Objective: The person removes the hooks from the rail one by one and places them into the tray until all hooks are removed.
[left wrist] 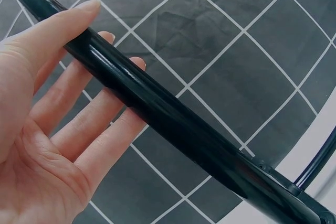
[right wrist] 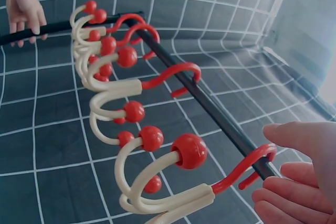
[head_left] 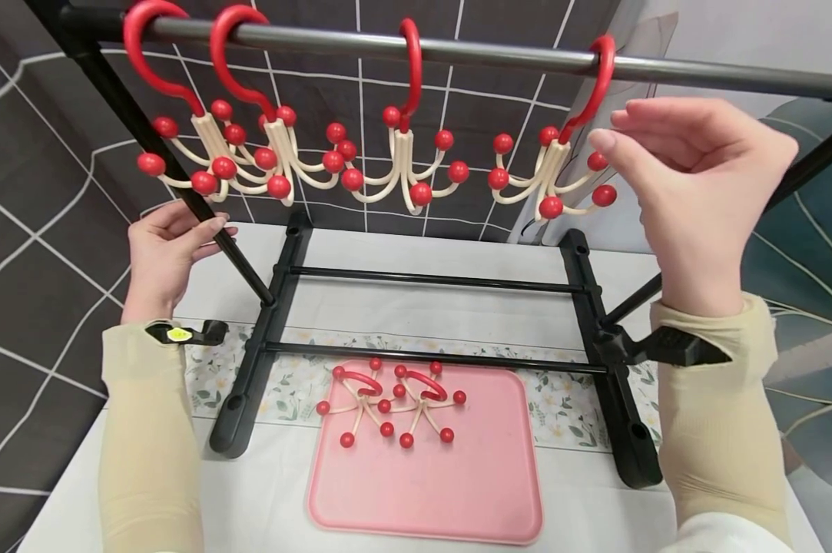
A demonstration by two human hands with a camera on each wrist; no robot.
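My left hand [head_left: 163,250] holds the black upright post [head_left: 241,265] of a rack, thumb across the front and fingers behind it, as the left wrist view also shows. Several hangers with red hooks and cream arms tipped with red balls hang from the dark rail [head_left: 319,38]. My right hand [head_left: 713,169] is raised beside the rightmost hanger [head_left: 552,165], thumb and fingers parted and holding nothing. In the right wrist view its fingers lie close to that hanger's red hook [right wrist: 239,176]. Two more such hangers, one on the left [head_left: 364,403] and one on the right [head_left: 424,398], lie below.
A pink tray [head_left: 429,491] bears the two lower hangers on a white table. Black crossbars, one in front [head_left: 429,357] and one behind [head_left: 436,279], join the rack's feet. A dark gridded cloth [head_left: 35,276] covers the back and left side.
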